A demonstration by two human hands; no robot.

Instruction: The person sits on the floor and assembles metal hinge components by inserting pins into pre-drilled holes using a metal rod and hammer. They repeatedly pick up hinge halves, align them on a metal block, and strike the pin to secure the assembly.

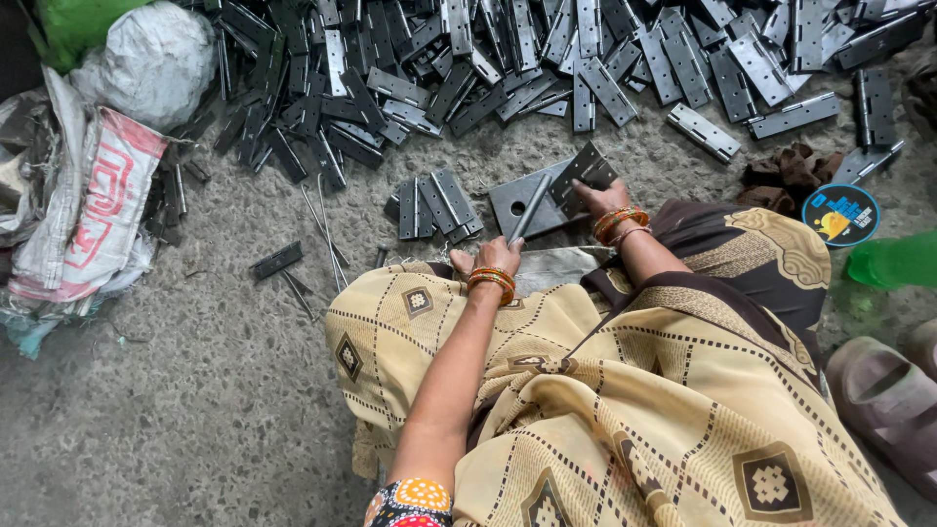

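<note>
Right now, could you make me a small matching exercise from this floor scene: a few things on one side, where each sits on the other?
Things:
1. rod
2. hinge pile
3. white sack
4. green bottle

Places:
A. far right edge
B. top left corner
C. in the left hand
D. along the top, beyond the grey plate

Pairs: 1-C, 2-D, 3-B, 4-A. The right hand presses on a hinge on the plate.
</note>
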